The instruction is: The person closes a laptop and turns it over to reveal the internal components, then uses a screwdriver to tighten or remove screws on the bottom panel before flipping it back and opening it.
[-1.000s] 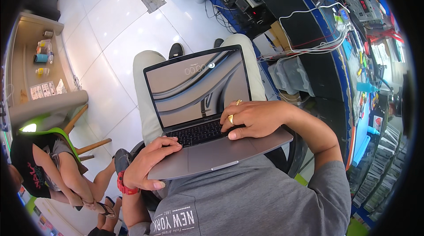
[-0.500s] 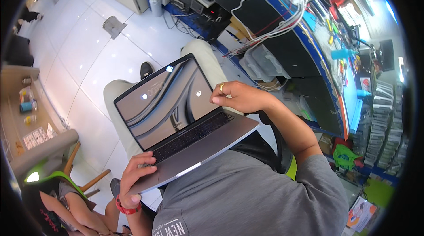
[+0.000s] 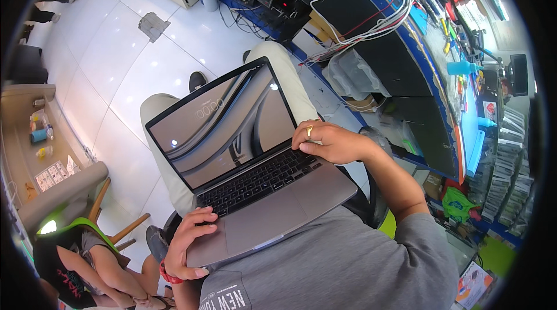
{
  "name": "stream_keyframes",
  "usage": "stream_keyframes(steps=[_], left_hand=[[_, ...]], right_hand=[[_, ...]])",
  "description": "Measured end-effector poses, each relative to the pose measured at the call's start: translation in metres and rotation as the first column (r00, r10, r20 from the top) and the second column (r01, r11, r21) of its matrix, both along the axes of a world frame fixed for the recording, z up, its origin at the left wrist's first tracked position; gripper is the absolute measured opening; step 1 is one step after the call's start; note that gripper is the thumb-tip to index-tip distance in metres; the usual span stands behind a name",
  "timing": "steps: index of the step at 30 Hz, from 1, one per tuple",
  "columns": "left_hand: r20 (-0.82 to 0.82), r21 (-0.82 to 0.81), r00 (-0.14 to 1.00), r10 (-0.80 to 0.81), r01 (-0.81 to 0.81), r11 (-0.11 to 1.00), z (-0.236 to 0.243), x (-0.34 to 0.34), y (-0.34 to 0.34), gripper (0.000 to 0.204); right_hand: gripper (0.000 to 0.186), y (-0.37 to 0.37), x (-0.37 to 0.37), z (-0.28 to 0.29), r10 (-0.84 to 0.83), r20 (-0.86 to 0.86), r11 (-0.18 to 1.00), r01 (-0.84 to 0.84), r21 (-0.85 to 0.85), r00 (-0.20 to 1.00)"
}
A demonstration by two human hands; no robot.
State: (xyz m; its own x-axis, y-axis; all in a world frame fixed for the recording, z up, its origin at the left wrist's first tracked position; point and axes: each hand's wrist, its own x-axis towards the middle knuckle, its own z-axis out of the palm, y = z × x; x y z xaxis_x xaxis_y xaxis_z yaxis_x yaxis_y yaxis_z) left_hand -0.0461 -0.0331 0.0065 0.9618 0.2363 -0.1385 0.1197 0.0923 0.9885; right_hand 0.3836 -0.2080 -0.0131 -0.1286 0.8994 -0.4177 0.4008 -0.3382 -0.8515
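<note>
An open grey laptop (image 3: 264, 226) lies across my lap, its lit screen (image 3: 226, 124) leaning away from me and showing dark curved bands on a pale background. My left hand (image 3: 194, 240) holds the left side of the base, with fingertips on top beside the black keyboard (image 3: 258, 182) and the thumb at the front corner. At the far right corner, close to the hinge, my right hand (image 3: 328, 140) grips the base with its thumb over the keyboard's edge. Some of the right fingers are hidden behind that edge. A gold ring (image 3: 309, 130) is on this hand.
To the right stands a curved workbench (image 3: 432, 78) with cables (image 3: 383, 34) hanging over its edge. A clear plastic bin (image 3: 354, 78) sits below it. At lower left another person (image 3: 98, 263) sits near a wooden-legged chair (image 3: 107, 199). A shelf unit (image 3: 35, 176) holds small items.
The laptop's base has tilted so that more of its keyboard faces up. My right hand has come down from beside the screen onto the base's far right corner. My left hand stays at the left side.
</note>
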Motion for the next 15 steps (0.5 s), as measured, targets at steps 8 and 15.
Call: stream_keyframes(steps=[8, 15], left_hand=[[0.006, -0.006, 1.000, -0.007, 0.007, 1.000, -0.0016, -0.0002, 0.0011, 0.092], [0.006, -0.003, 1.000, -0.014, 0.014, 1.000, 0.0011, 0.0023, 0.0021, 0.094]], right_hand=[[0.026, 0.0004, 0.0007, -0.0011, 0.004, 0.032, 0.996, -0.001, -0.095, 0.999], [0.027, -0.0005, 0.0029, -0.0017, 0.010, 0.027, 0.997, -0.008, -0.080, 1.000]])
